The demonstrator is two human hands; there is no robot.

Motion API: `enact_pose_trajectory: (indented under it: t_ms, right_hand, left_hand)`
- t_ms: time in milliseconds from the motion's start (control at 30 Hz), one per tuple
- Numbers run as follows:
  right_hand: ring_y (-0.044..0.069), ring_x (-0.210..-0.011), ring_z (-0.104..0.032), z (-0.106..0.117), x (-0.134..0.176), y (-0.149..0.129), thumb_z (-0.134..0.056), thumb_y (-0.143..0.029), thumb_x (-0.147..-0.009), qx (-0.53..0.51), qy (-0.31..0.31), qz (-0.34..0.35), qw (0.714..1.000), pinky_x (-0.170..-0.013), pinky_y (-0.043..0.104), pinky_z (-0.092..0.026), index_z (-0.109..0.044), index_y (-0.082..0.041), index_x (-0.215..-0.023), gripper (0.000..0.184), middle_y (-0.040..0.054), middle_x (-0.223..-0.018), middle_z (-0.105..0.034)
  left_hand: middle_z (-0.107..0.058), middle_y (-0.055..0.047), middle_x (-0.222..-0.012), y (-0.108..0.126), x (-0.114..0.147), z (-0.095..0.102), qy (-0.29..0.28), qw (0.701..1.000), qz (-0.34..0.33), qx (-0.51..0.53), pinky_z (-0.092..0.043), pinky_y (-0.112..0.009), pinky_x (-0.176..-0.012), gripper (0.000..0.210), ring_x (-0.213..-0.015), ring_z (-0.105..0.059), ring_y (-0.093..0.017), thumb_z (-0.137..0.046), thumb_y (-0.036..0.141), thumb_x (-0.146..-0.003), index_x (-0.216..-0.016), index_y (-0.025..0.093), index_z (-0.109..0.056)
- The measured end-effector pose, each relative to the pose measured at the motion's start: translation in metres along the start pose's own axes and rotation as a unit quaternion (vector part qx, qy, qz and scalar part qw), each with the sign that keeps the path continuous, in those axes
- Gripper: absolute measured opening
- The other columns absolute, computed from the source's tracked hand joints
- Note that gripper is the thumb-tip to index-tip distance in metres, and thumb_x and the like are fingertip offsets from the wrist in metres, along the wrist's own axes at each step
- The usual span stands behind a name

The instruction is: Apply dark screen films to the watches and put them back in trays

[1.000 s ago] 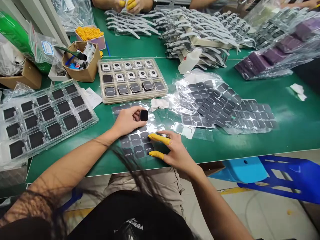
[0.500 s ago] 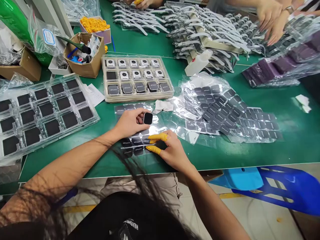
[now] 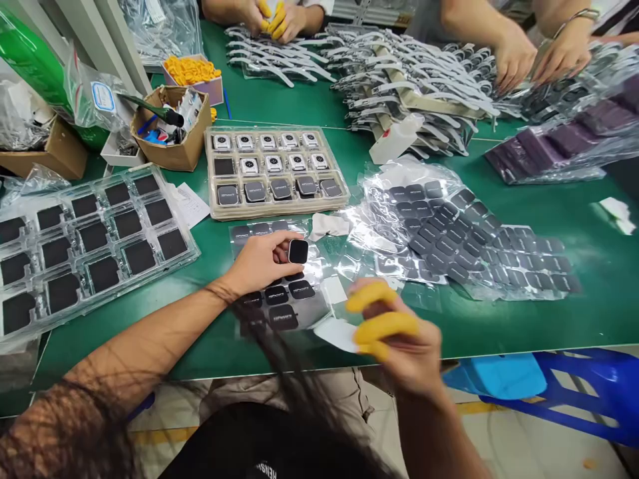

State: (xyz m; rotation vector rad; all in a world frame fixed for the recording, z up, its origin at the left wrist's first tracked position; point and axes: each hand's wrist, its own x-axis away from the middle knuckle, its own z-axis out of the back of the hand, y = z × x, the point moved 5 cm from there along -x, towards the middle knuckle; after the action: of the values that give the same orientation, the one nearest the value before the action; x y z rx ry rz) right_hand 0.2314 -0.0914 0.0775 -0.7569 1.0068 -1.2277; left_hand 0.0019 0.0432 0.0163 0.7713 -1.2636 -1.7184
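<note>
My left hand (image 3: 259, 263) grips a small watch body (image 3: 298, 251) with a black screen and rounded corners, held above a clear sheet of black film stickers (image 3: 283, 317). My right hand (image 3: 399, 332), with yellow finger cots and slightly blurred, is right of the sheet. Its fingertips are closed on a thin, pale film (image 3: 338, 334) that catches the light near the sheet's lower right corner. A small white piece (image 3: 334, 290) lies between the two hands. Behind the left hand is a crumpled white wipe (image 3: 329, 226).
A tray (image 3: 279, 211) of watch bodies stands behind my hands. At left lies a clear tray (image 3: 100, 306) with black inserts. More sticker sheets (image 3: 449, 236) spread to the right. Watch straps (image 3: 404, 73) are piled at the back, where co-workers' hands (image 3: 516, 63) work. A white bottle (image 3: 397, 138) lies there.
My right hand has moved right and up off the sticker sheet, with the pale film at its fingertips. A sticker spot at the sheet's lower right is now bare. My left hand still holds the watch body.
</note>
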Motion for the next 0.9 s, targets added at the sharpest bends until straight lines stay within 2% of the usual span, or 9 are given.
enact_pose_trajectory:
  t_ms: [67, 133, 200, 300, 400, 533, 900]
  right_hand:
    - [0.042, -0.074, -0.072, 0.01, -0.024, -0.008, -0.101, -0.08, -0.091, -0.078, 0.002, -0.049, 0.996, -0.087, 0.078, -0.069, -0.084, -0.053, -0.066, 0.04, 0.0069, -0.067, -0.069]
    - [0.038, -0.085, -0.077, 0.006, -0.061, -0.005, -0.114, -0.075, -0.082, -0.073, -0.024, -0.119, 0.99, -0.097, 0.071, -0.072, -0.089, -0.046, -0.074, 0.039, 0.0068, -0.08, -0.079]
    - [0.034, -0.097, -0.081, -0.007, -0.098, 0.005, -0.122, -0.076, -0.066, -0.097, -0.062, -0.171, 0.979, -0.105, 0.064, -0.073, -0.092, -0.036, -0.082, 0.052, 0.0077, -0.094, -0.088]
    - [0.03, -0.104, -0.083, -0.029, -0.128, 0.027, -0.124, -0.076, -0.058, -0.148, -0.095, -0.22, 0.96, -0.107, 0.053, -0.073, -0.09, -0.027, -0.085, 0.066, 0.0081, -0.099, -0.091]
    - [0.028, -0.101, -0.083, -0.039, -0.124, 0.044, -0.126, -0.07, -0.06, -0.172, -0.104, -0.245, 0.948, -0.1, 0.046, -0.073, -0.091, -0.024, -0.087, 0.064, 0.0081, -0.098, -0.091]
    - [0.027, -0.098, -0.084, -0.038, -0.111, 0.05, -0.126, -0.067, -0.063, -0.178, -0.116, -0.252, 0.944, -0.093, 0.042, -0.072, -0.092, -0.025, -0.091, 0.06, 0.0065, -0.097, -0.092]
    - [0.03, -0.102, -0.087, -0.04, -0.11, 0.044, -0.122, -0.07, -0.073, -0.18, -0.11, -0.231, 0.95, -0.1, 0.047, -0.075, -0.093, -0.026, -0.093, 0.056, 0.0066, -0.101, -0.093]
  left_hand:
    - [-0.092, 0.0, -0.096, -0.001, 0.0, 0.001, 0.002, 1.0, 0.005, 0.005, -0.074, -0.039, -0.088, 0.054, -0.083, -0.085, -0.023, -0.11, 0.027, -0.084, -0.136, 0.027, -0.098]
    - [-0.09, 0.001, -0.091, 0.0, 0.0, 0.002, 0.002, 1.0, 0.01, 0.006, -0.074, -0.039, -0.089, 0.057, -0.082, -0.084, -0.023, -0.114, 0.031, -0.083, -0.138, 0.027, -0.099]
    - [-0.09, 0.0, -0.091, 0.0, 0.0, 0.003, -0.001, 1.0, 0.012, 0.002, -0.075, -0.04, -0.091, 0.059, -0.084, -0.085, -0.024, -0.116, 0.035, -0.083, -0.138, 0.026, -0.099]
    - [-0.095, -0.002, -0.099, 0.001, 0.0, 0.003, -0.005, 1.0, 0.006, 0.002, -0.077, -0.041, -0.094, 0.062, -0.088, -0.088, -0.026, -0.118, 0.04, -0.083, -0.14, 0.025, -0.099]
    - [-0.097, -0.002, -0.101, 0.001, 0.0, 0.003, -0.008, 1.0, -0.01, -0.003, -0.078, -0.041, -0.094, 0.064, -0.089, -0.09, -0.026, -0.119, 0.039, -0.082, -0.142, 0.027, -0.1]
    - [-0.096, -0.001, -0.1, 0.002, 0.001, 0.004, -0.011, 0.999, -0.03, -0.033, -0.079, -0.04, -0.094, 0.058, -0.088, -0.09, -0.026, -0.118, 0.037, -0.084, -0.139, 0.03, -0.102]
    - [-0.093, 0.001, -0.096, 0.004, 0.002, 0.006, -0.003, 0.999, -0.01, -0.053, -0.079, -0.041, -0.092, 0.064, -0.086, -0.087, -0.026, -0.122, 0.044, -0.081, -0.14, 0.033, -0.102]
